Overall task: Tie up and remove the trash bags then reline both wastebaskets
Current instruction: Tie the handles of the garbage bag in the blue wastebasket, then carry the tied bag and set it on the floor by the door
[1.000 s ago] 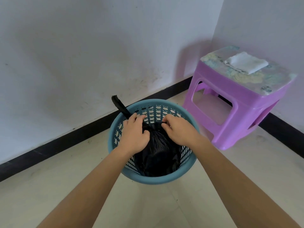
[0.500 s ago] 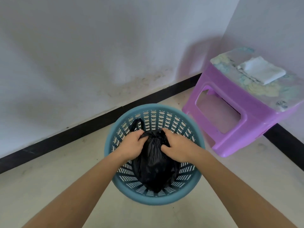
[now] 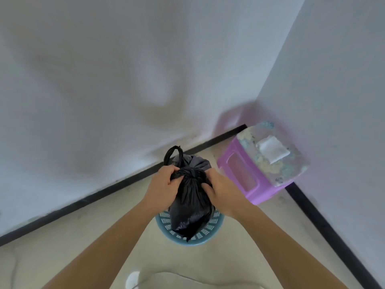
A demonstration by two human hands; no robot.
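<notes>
Left wall: bare, pale, with black baseboard [image 3: 87, 202] along the floor.
Left hand [image 3: 161, 187]: grip closed on the left side of the bag's gathered neck, fingers curled around the bunched plastic.
Handle loop [image 3: 173, 154]: stands up on the far-left side of the knot, free, just beyond the left hand.
Trash bag [image 3: 190, 207]: black, knotted at the top, hanging upright between both hands; long axis vertical, knot up, pointed bottom down.
Bag versus wastebasket: bottom tip overlaps the near rim from this angle; whether clear of the opening or not, cannot tell.
Wastebasket [image 3: 210, 228]: blue, perforated, on the floor directly under the bag, mostly hidden by it.
Right hand [image 3: 221, 191]: grip closed on the right side of the neck, just below the knot.
Nearer hand: neither; both equally on the neck, touching the bag.
Coming move, as judged: straight up and away, along the bag's own axis.
Stool [image 3: 250, 174]: purple, right and far, near the wastebasket but apart.
Folded cloth [image 3: 271, 152]: white, on the stool top.
</notes>
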